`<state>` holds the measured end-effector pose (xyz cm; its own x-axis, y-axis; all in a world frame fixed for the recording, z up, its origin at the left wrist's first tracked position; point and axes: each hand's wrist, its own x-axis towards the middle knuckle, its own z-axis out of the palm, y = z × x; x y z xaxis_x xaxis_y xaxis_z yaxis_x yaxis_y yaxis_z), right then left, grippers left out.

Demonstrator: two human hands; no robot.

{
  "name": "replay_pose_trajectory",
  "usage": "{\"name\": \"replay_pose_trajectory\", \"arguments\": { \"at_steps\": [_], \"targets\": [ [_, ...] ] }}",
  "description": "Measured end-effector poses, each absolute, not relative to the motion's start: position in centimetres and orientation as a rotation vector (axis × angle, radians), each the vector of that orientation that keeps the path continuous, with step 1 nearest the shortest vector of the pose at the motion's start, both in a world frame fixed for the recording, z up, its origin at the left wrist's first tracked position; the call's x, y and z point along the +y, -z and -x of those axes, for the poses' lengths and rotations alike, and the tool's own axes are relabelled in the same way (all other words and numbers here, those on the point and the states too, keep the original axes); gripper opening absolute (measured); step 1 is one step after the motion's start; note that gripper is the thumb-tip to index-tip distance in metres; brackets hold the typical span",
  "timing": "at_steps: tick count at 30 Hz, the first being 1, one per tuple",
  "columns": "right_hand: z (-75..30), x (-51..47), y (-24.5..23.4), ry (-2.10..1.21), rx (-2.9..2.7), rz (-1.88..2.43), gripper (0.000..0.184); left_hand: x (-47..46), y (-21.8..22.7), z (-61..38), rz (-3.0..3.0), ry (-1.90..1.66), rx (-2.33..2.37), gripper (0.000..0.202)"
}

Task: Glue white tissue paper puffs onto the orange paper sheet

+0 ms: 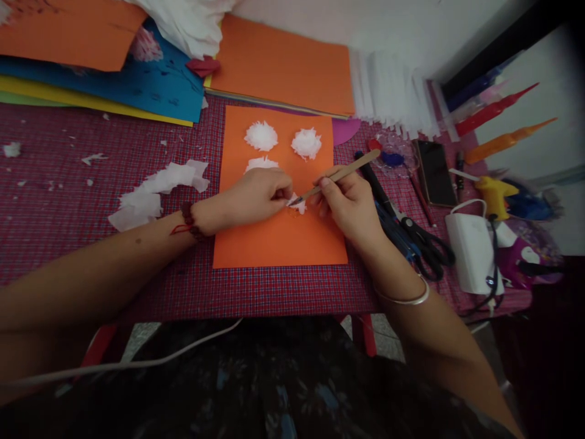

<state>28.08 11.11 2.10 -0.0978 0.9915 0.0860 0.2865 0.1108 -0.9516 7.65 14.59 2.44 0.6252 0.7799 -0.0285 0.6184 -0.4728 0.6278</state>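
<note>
An orange sheet (278, 247) lies in front of me with two fluffy white paper tufts, the left tuft (261, 135) and the right tuft (306, 143), near its top. A third tuft (262, 163) is partly hidden behind my left hand (258, 198). That hand's fingertips pinch the edge of a small white paper piece (299, 204) on the sheet. In my right hand (350, 201) is a flat wooden stick (351, 166), slanted down to the left. Its dark lower tip touches or nearly touches the paper piece.
Crumpled white paper strips (159, 189) and scraps lie at left. Coloured sheets (105, 91) and an orange stack (283, 64) sit at the back. On the right are black scissors (427, 244), a phone (436, 172), a white box-shaped device (473, 253) and a yellow glue gun (496, 195).
</note>
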Motion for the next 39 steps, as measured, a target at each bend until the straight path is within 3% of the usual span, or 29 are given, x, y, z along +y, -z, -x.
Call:
{"name": "replay_pose_trajectory", "arguments": {
  "at_steps": [13,20,23,27,32,39],
  "targets": [
    [-28.1,11.3,-2.0,-1.110,-1.469,1.298,0.023,14.8,-2.2,-8.3,-2.241,-0.445,1.165,0.014],
    [-28.5,11.7,-1.0,-1.145,-1.392,1.267,0.024,14.1,-11.0,-2.6,-1.941,-0.784,1.237,0.007],
    [-28.6,11.8,-0.8,-1.210,-1.319,1.261,0.024,13.8,-12.9,1.6,-2.058,-0.690,1.442,0.012],
    [-28.7,12.0,-0.9,-1.288,-1.240,1.264,0.023,13.0,-10.2,5.5,-2.165,-0.355,1.488,0.015],
    [-28.8,12.2,-0.9,-1.320,-1.139,1.298,0.019,12.8,-5.6,5.8,-2.548,-0.241,1.274,0.040],
    [-28.5,12.2,-1.1,-1.314,-1.122,1.324,0.017,14.3,-5.7,4.2,-2.520,-0.228,1.342,0.022]
  ]
}}
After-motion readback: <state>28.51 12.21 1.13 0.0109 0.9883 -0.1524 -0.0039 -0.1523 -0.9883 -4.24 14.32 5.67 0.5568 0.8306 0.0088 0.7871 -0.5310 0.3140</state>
